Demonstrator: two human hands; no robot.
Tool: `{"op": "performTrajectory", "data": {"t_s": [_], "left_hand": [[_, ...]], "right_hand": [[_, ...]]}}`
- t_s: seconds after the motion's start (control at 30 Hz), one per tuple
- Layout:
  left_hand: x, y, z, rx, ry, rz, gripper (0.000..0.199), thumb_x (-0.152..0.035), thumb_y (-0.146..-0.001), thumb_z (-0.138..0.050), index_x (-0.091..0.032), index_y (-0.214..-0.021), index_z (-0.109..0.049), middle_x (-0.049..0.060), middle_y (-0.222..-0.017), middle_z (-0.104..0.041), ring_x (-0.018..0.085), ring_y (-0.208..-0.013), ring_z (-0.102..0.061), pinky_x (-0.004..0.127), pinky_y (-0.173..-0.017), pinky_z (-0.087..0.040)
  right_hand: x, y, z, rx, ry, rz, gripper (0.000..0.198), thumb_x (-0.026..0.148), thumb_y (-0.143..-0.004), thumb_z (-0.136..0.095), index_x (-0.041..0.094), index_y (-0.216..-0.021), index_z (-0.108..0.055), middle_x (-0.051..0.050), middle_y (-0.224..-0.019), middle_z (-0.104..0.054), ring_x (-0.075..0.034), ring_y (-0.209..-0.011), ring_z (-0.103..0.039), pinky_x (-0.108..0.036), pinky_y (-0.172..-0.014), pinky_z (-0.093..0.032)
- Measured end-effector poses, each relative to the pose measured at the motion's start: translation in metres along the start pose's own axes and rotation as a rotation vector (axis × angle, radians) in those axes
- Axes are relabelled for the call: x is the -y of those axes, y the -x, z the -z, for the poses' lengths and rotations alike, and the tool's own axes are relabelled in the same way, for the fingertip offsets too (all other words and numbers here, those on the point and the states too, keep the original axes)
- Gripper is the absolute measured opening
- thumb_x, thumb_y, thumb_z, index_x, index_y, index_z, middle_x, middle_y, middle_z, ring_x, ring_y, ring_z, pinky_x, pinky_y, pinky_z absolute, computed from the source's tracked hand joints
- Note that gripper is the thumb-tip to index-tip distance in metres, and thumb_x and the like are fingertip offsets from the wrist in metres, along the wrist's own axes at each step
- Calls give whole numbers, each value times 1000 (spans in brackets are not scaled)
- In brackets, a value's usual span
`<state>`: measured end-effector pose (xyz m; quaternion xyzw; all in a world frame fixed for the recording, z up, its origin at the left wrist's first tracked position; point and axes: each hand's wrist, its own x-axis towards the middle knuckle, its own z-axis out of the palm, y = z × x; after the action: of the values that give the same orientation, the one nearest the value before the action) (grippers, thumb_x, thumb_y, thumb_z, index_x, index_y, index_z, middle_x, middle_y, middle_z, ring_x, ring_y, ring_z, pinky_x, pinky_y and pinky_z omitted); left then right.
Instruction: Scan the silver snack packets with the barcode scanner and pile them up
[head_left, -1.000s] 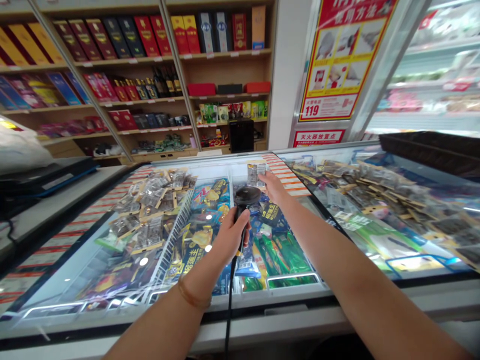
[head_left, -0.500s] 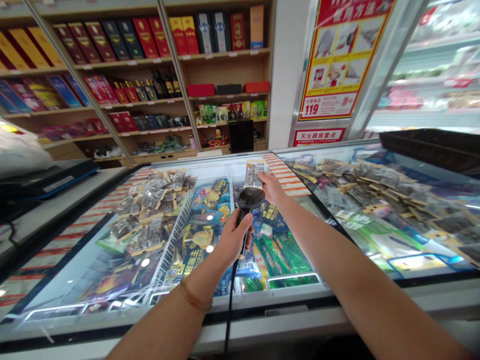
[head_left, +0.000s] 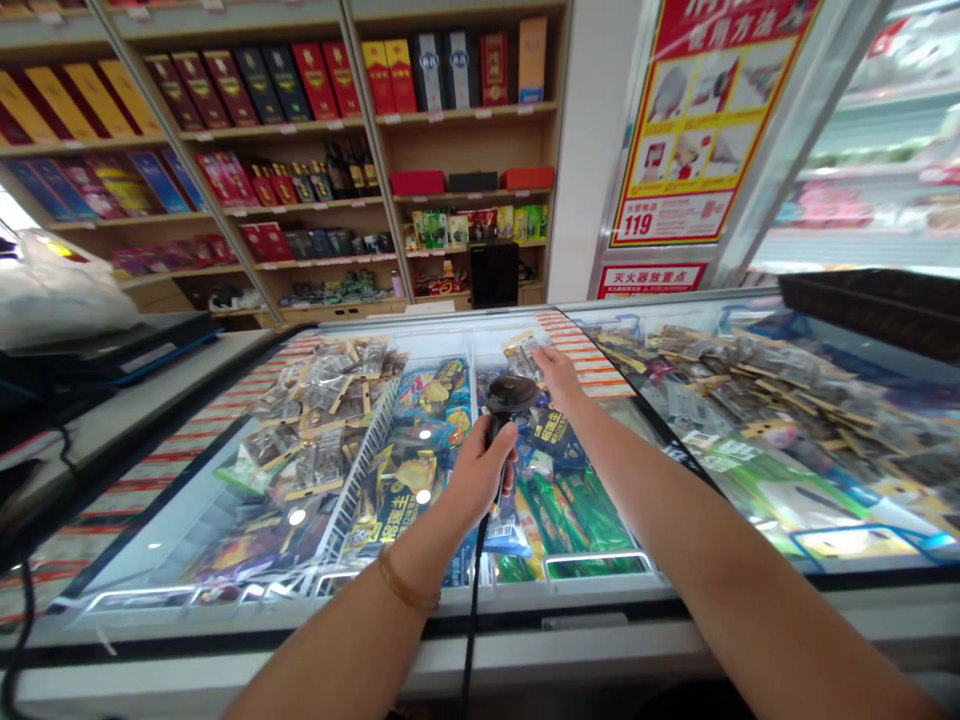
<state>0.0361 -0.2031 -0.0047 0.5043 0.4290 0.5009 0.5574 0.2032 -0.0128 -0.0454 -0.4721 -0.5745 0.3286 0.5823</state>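
My left hand (head_left: 484, 465) is wrapped round the handle of a black barcode scanner (head_left: 511, 392), whose cable hangs down toward me. Just beyond the scanner's head, my right hand (head_left: 556, 376) pinches a small clear packet (head_left: 519, 347) with a tan card edge. The packet lies flat or is held just above the glass top of the chest freezer (head_left: 480, 625); I cannot tell which. Beneath both hands show blue bags (head_left: 435, 395) and green packs (head_left: 574, 515) inside the freezer. To the left lies a pile of similar clear packets (head_left: 322, 385).
More packets (head_left: 750, 375) are heaped on the right side, by a black tray (head_left: 874, 310). A counter with a dark flat device (head_left: 142, 345) and a white plastic bag (head_left: 64, 295) stands at left. Shelves of boxes (head_left: 262, 85) line the back wall.
The packet in my right hand has tilted slightly. Both hands stay close together, with the scanner still in my left; the whole view has shifted a little.
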Motion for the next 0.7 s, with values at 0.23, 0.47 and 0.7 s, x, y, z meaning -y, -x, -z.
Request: {"op": "performTrajectory", "data": {"t_s": [0.23,0.47,0.7], "left_hand": [[-28,6,19,-198,100,-10,57,-72,-72,-73,-23,-87,-48,-7,-66,-57,8,-39,-49,23,-37,-38],[-61,25,86,-382,136,-61,56,-68,-69,-77,-23,-89,-51,-7,-62,-56,8,-38,-47,22,-36,-35],[-72,54,173,-599,169,-77,54,-66,-71,-76,-22,-89,-51,-7,-63,-56,8,-39,-47,22,-38,-36]], "right_hand": [[4,4,1,-173,147,-52,24,44,-88,-55,21,-86,-60,-1,-74,-60,-18,-69,-59,-27,-59,-52],[45,6,-48,105,-34,-235,10,23,-86,-65,17,-94,-67,1,-69,-67,-12,-54,-62,-20,-48,-45],[106,-14,-190,220,-187,-269,5,17,-84,-76,17,-85,-70,2,-65,-68,-10,-51,-63,-19,-49,-48]]}}
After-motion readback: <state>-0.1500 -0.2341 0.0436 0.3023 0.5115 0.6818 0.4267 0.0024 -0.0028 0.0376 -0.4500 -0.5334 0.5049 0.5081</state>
